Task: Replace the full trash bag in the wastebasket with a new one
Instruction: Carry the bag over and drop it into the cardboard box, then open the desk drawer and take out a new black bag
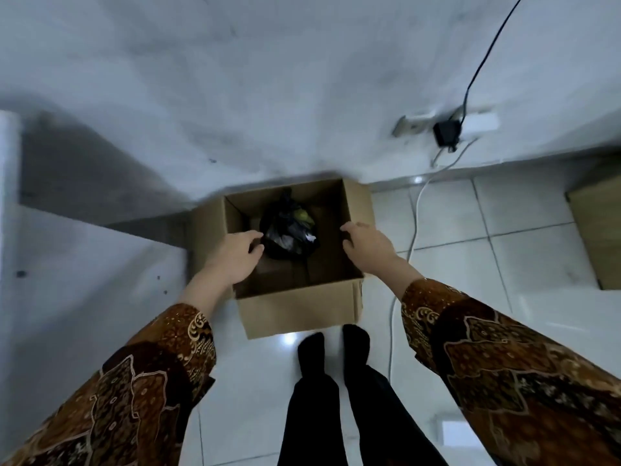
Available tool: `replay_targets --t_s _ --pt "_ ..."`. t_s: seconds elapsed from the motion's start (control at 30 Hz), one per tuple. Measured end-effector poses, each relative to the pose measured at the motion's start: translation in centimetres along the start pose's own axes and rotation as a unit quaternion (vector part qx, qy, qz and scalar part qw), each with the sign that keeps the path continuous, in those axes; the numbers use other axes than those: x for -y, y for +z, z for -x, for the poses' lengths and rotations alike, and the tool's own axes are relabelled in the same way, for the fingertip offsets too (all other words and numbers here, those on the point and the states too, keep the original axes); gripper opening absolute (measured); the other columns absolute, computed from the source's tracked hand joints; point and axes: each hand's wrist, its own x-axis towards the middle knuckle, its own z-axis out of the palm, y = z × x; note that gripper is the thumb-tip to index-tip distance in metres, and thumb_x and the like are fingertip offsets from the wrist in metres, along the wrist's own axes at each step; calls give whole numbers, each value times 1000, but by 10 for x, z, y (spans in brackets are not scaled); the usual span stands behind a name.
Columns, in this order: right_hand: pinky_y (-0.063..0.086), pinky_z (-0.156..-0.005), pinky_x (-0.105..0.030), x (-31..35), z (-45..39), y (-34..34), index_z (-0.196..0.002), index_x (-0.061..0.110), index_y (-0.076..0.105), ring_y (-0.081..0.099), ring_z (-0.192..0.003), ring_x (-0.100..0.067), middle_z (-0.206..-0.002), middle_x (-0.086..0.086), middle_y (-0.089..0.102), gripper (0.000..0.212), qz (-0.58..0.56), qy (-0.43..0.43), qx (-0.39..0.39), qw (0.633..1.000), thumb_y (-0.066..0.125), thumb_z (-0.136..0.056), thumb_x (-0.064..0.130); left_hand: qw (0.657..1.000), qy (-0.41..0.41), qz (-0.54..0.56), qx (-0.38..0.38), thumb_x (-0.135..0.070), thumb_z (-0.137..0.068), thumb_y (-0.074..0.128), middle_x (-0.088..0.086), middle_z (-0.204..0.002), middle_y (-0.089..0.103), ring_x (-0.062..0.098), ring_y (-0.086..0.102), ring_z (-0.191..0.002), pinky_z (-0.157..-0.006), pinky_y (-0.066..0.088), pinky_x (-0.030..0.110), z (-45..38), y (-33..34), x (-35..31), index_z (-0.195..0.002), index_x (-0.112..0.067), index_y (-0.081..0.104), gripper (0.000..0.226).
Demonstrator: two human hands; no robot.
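Note:
An open cardboard box point(299, 311) stands on the tiled floor against the wall and serves as the wastebasket. Inside it lies a tied black trash bag point(289, 230), bulging, with something yellow-green and white showing through. My left hand point(232, 257) hovers over the box's left side, fingers loosely curled, its fingertips close to the bag and holding nothing. My right hand point(366, 245) hangs over the box's right wall, fingers relaxed and bent downward, with nothing in it. Both arms wear brown patterned sleeves.
A white wall rises behind the box, with a power strip point(447, 124), a black plug and cables trailing down to the floor on the right. Another cardboard box point(598, 227) sits at the far right. White furniture point(67, 264) stands to the left. My feet are just before the box.

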Motion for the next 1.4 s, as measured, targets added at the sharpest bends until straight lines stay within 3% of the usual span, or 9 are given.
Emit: replay_targets --t_s 0.1,0.3,0.57,0.73,0.8,0.87,1.07,1.2,1.4 --pt "51 -84 -40 38 45 -52 -133 17 46 57 -108 -32 -125 -11 58 39 7 -33 -26 999 40 -96 23 999 15 -10 -49 -32 -95 45 7 -121 64 25 61 -107 -89 52 40 58 -57 -21 -127 -23 55 34" --pt "49 -87 -38 88 121 -123 -128 18 49 58 -108 -30 -124 -9 60 35 55 -94 -91 990 38 -96 28 981 66 -35 -180 -29 -95 43 5 -113 67 23 61 -102 -80 52 34 161 -139 -51 -119 -20 59 30" --pt "51 -78 -37 122 210 -136 -119 19 54 60 -98 -26 -112 -6 65 29 58 -185 -148 970 38 -96 28 952 42 29 -303 -33 -96 44 1 -111 67 18 62 -97 -83 53 34 303 -148 -37 -120 -23 58 29" --pt "42 -58 -25 159 268 -93 -123 22 52 55 -73 -10 -97 4 63 29 56 -249 -118 960 39 -98 27 930 -15 85 -358 -33 -96 45 -5 -108 67 12 62 -89 -71 45 24 398 -102 13 -114 -24 62 27" --pt "31 -49 -21 179 296 -69 -123 22 53 46 -59 -1 -79 13 55 29 39 -269 -106 957 39 -98 27 925 -41 105 -362 -35 -95 45 -7 -107 67 11 62 -89 -69 45 24 435 -79 39 -113 -26 62 26" --pt "27 -47 -18 198 320 -42 -123 22 53 44 -56 -2 -79 11 54 29 31 -285 -92 953 39 -98 27 919 -69 133 -364 -35 -95 45 -10 -104 66 10 62 -88 -71 48 27 467 -57 66 -111 -28 62 25" --pt "50 -72 -29 264 394 66 -120 22 56 58 -86 -12 -101 3 63 28 12 -334 -54 941 43 -96 28 888 -114 217 -390 -26 -94 50 -8 -83 64 9 61 -76 -65 45 25 560 2 163 -104 -25 65 18" --pt "50 -72 -28 316 431 149 -117 22 58 60 -87 -13 -103 2 64 26 16 -336 -47 940 45 -95 25 888 -127 217 -386 -30 -95 48 -1 -97 70 14 63 -85 -70 50 26 616 26 247 -110 -21 65 25" --pt "46 -75 -29 402 461 255 -112 15 62 58 -93 -20 -102 -3 62 22 -9 -372 -98 923 50 -93 15 894 -129 195 -383 -30 -96 46 -5 -99 67 8 58 -84 -58 37 12 652 36 367 -112 -22 64 25"
